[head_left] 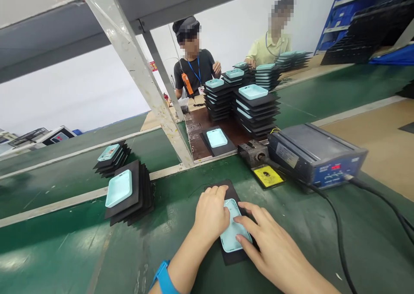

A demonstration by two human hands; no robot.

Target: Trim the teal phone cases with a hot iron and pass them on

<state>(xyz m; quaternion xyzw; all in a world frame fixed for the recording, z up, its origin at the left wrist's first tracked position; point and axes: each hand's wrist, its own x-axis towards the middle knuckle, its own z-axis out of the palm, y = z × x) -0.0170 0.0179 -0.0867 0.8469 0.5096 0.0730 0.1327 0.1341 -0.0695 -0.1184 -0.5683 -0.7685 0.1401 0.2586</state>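
A shallow light-blue plastic case [233, 238] lies open side up on a black sheet [233, 259] on the green bench in front of me. My left hand [211, 212], with a blue band on its wrist, is closed over the case's upper left edge. Its thumb reaches inside, and the other fingers bend over the black sheet. From the right, my right hand [270, 240] comes over the case with fingers apart, the fingertips at its inner face and right rim. Whether the right fingertips pinch any small part cannot be made out.
A soldering station [317, 156] with cables stands right, beside an iron holder [254, 153] with a yellow sponge [268, 176]. Stacked cases on black sheets [129, 194] sit left; taller stacks [255, 108] stand behind. A white post [145, 82] rises ahead. Two people sit opposite.
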